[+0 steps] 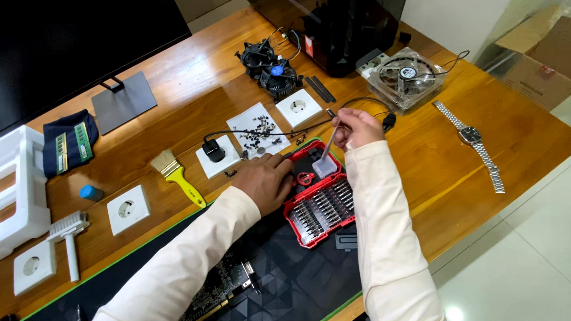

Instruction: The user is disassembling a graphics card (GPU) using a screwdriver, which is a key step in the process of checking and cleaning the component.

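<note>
Hands work over a red bit case [319, 207] that lies open on the dark mat [293, 283], near the front edge of the wooden surface [464, 181]. The left hand [265, 179] rests flat on the case's left side — its fingers are spread, holding nothing. The right hand [357, 128] pinches a thin metal tool [329, 145] whose tip points down into the case. A yellow brush [177, 174] lies well to the left.

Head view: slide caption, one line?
Left hand steadies red bit case while right hand holds a thin tool above it.
</note>
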